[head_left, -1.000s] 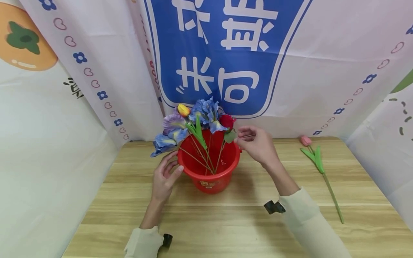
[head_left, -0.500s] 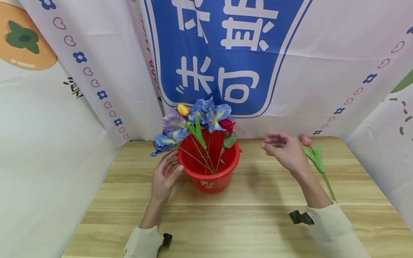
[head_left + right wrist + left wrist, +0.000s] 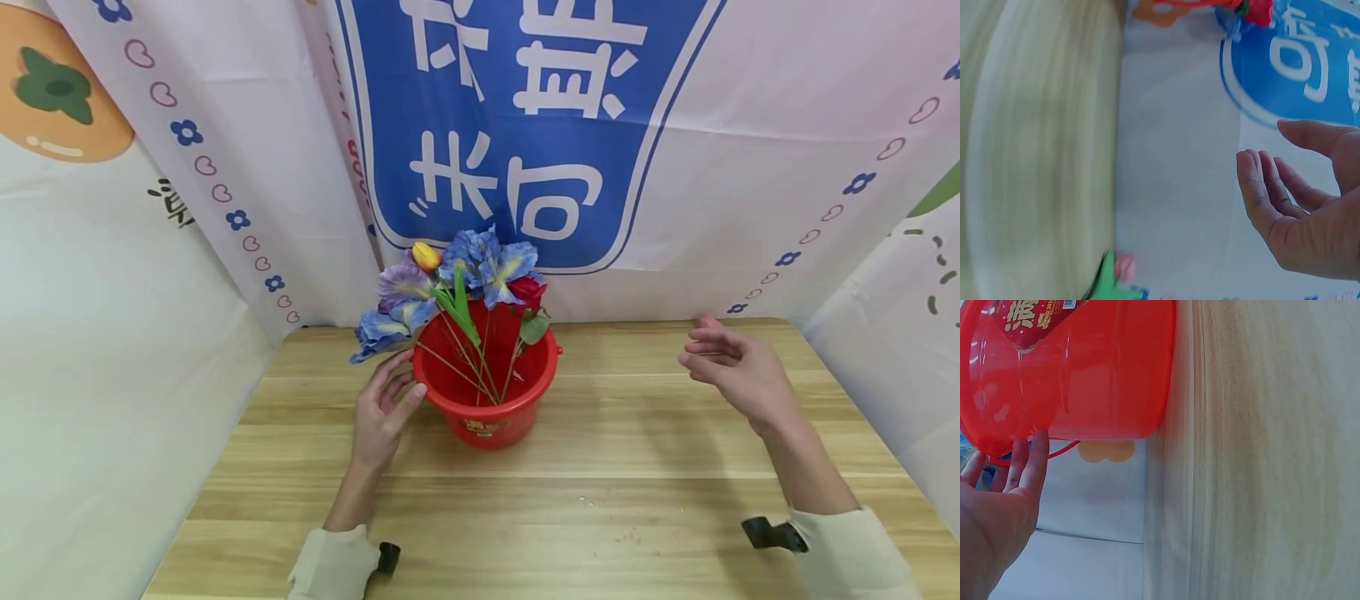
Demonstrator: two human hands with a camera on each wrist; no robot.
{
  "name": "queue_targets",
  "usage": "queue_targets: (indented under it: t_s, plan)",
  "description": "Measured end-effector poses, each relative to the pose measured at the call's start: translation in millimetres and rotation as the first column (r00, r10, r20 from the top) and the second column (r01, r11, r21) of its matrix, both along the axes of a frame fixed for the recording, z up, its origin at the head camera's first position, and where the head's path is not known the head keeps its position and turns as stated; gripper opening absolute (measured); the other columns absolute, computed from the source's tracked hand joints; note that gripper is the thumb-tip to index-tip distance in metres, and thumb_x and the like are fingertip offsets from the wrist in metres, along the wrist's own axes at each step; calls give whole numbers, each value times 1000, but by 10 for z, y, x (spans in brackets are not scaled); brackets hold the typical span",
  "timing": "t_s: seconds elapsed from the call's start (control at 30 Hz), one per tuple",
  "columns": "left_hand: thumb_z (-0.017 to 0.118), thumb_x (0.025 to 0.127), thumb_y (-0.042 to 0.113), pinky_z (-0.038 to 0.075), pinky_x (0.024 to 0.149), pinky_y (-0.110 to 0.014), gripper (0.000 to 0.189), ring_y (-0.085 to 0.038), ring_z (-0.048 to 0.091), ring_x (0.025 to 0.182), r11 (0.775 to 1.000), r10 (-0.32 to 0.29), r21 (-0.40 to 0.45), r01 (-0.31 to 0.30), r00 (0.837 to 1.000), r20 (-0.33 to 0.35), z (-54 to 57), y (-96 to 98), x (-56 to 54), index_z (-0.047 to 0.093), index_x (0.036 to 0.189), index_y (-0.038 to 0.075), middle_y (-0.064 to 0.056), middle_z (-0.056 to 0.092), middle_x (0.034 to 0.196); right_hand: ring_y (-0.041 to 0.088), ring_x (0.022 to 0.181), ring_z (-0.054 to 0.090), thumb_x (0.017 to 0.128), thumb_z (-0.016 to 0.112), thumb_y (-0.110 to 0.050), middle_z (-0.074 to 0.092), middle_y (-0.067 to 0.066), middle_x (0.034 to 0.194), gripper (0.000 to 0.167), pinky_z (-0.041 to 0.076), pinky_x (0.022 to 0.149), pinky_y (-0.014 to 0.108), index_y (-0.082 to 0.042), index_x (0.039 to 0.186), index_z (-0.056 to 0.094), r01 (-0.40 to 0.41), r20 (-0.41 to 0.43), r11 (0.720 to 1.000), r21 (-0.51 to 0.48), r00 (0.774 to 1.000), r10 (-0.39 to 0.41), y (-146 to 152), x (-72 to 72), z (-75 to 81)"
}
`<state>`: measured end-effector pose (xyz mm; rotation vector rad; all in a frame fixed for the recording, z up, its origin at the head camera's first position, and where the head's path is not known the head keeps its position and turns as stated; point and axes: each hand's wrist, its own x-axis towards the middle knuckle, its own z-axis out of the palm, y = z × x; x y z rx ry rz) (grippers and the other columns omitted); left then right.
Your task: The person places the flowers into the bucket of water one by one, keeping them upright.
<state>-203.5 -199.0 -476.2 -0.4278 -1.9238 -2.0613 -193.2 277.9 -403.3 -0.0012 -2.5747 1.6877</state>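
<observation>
A red plastic bucket [image 3: 487, 427] stands on the wooden table, holding artificial flowers on thin stems. Among them are blue irises [image 3: 504, 271], a purple bloom [image 3: 406, 286], a yellow-orange tulip [image 3: 426, 256] and a red rose [image 3: 528, 292]. My left hand [image 3: 381, 421] rests against the bucket's left side, extended fingers touching its wall and thumb near the rim. Loosely bent and holding nothing, my right hand [image 3: 738, 375] hovers over the right of the table. A pink tulip [image 3: 1124, 267] with green leaves [image 3: 1106, 281] is close by, mostly hidden behind that hand in the head view.
White printed cloth [image 3: 660, 208] hangs behind the table, with a blue panel [image 3: 472, 100] bearing white characters. Further cloth walls rise at both sides. Small specks [image 3: 588, 501] lie on the wooden tabletop [image 3: 525, 533] in front of the bucket.
My right hand has moved away from the rose at the bucket, going right across the table to the pink tulip. The rose has settled slightly lower. The left hand stays put.
</observation>
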Motion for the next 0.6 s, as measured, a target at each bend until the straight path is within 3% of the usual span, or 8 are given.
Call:
queue_targets:
  t_s: [0.13, 0.3, 0.6]
  plan:
    - [65, 96, -12, 64, 91, -20, 53, -13, 70, 119, 1000, -1, 3, 1, 1000, -6, -3, -2, -3, 53, 148, -10, -6, 58, 146, -11, 96, 69, 103, 73, -16, 68, -25, 105, 52, 64, 82, 17, 7, 146, 53, 16, -1, 1000, 6, 1000, -16, 214, 36, -93]
    - [65, 96, -13, 64, 91, -20, 54, -18, 69, 120, 1000, -1, 10, 1, 1000, -6, -4, -8, -1, 52, 149, -12, -5, 58, 146, -9, 95, 71, 104, 72, -15, 69, -27, 102, 35, 64, 80, 16, -11, 136, 58, 18, 18, 1000, -5, 1000, -18, 450, 61, -191]
    - [66, 98, -10, 64, 93, -21, 53, -19, 68, 121, 1000, -6, -7, 6, 1000, 22, 23, -4, 15, 54, 150, -7, -8, 57, 148, -4, 92, 74, 103, 71, -8, 73, -19, 102, 28, 65, 78, 18, -32, 117, 65, -2, 60, 983, -184, 998, 13, 875, 38, -403]
